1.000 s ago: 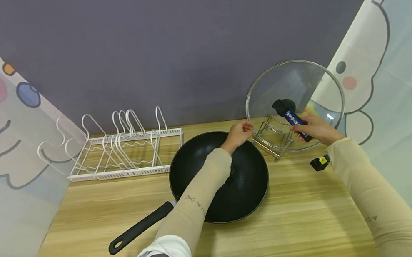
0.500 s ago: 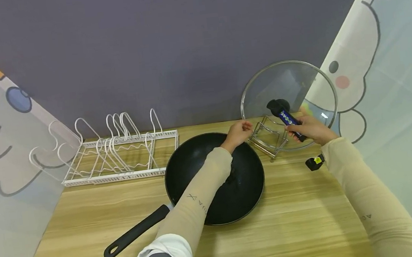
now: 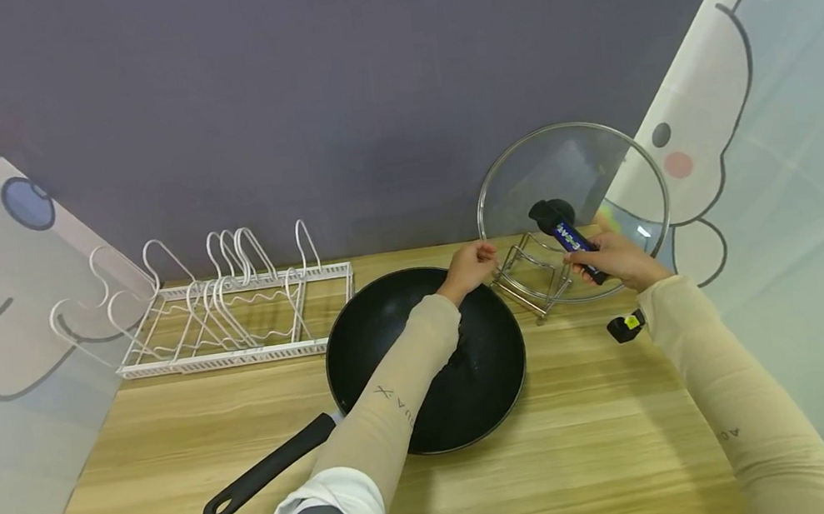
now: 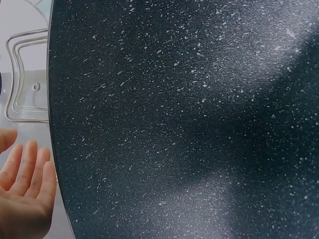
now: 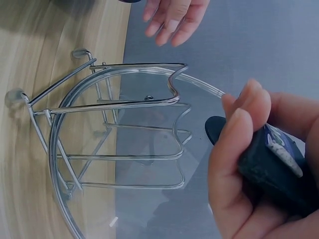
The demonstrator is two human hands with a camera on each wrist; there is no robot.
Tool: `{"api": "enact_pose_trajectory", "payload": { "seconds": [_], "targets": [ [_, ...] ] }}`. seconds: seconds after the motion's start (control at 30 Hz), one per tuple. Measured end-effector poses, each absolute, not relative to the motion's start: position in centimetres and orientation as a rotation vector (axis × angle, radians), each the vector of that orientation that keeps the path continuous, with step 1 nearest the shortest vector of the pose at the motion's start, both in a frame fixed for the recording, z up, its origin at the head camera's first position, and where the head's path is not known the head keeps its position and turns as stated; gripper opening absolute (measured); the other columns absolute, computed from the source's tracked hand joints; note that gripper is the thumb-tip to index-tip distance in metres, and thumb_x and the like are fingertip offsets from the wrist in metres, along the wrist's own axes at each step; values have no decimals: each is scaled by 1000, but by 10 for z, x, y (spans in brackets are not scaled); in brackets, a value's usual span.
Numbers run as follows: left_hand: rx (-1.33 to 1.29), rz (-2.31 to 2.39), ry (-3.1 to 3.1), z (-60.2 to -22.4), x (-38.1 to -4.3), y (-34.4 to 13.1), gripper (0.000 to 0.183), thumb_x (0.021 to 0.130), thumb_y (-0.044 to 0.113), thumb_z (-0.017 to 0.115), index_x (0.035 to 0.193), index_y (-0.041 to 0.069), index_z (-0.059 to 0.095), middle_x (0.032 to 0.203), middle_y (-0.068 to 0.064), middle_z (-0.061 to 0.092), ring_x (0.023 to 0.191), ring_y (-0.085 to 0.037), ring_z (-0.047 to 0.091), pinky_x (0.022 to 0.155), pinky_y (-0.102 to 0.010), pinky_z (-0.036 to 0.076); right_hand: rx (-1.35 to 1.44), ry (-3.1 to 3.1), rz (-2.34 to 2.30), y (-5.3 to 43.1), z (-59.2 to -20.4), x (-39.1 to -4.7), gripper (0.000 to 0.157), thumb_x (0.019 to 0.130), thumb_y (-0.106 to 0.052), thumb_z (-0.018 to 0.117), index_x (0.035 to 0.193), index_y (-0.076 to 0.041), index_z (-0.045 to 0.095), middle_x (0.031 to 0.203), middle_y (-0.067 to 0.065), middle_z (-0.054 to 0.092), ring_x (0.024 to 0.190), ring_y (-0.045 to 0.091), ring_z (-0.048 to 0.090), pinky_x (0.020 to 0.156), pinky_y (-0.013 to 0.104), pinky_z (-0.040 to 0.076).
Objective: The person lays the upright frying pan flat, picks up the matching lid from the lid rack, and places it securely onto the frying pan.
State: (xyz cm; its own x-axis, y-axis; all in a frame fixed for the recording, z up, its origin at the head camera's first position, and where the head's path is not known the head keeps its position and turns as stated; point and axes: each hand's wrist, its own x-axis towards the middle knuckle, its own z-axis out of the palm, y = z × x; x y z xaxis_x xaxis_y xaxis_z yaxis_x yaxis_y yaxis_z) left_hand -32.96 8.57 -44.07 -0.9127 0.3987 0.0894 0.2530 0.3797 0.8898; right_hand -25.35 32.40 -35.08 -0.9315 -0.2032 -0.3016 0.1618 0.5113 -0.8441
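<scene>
Glass lid (image 3: 587, 171): I see it standing on edge, leaning, behind and to the right of the wok (image 3: 484, 367); its clear disc has a metal rim.
Lid handle (image 3: 574, 236): black with a blue printed label, facing my side, right of the wok.
Right hand (image 3: 622, 258): I have it closed around the lid handle, thumb along it, to the right of the wok.
Chrome wire rack (image 5: 134, 104): it stands just beyond the wok's far right rim; the lid's lower rim runs among its wires, though I cannot tell whether they bear the weight.
Left hand (image 3: 469, 266): I have it at the wok's far right rim, fingers loose and slightly bent, palm exposed; I cannot tell if it touches the rim.
Wok handle (image 3: 271, 466): black, with a hanging hole, it points from the wok towards my near left.
White dish rack (image 3: 227, 358): wire loops on a flat frame, behind and left of the wok.
Sleeves (image 3: 743, 398): beige on both arms; the left one crosses over the wok.
Wooden tabletop (image 3: 556, 476): it lies under the wok.
Grey wall panel (image 3: 336, 106): it rises behind the wok.
</scene>
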Motion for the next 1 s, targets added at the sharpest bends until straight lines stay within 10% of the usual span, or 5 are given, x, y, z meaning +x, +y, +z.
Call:
{"api": "enact_pose_trajectory", "payload": {
  "seconds": [1.0],
  "targets": [
    [579, 1576, 2495, -436, -331, 98, 21, 92, 9, 58, 112, 3, 61, 107, -9, 64, 99, -20, 59, 84, -28, 48, -32, 2375, -1452, 324, -357, -253, 39, 97, -19, 52, 113, 17, 48, 71, -2, 60, 57, 7, 55, 54, 23, 51]
  ]
}}
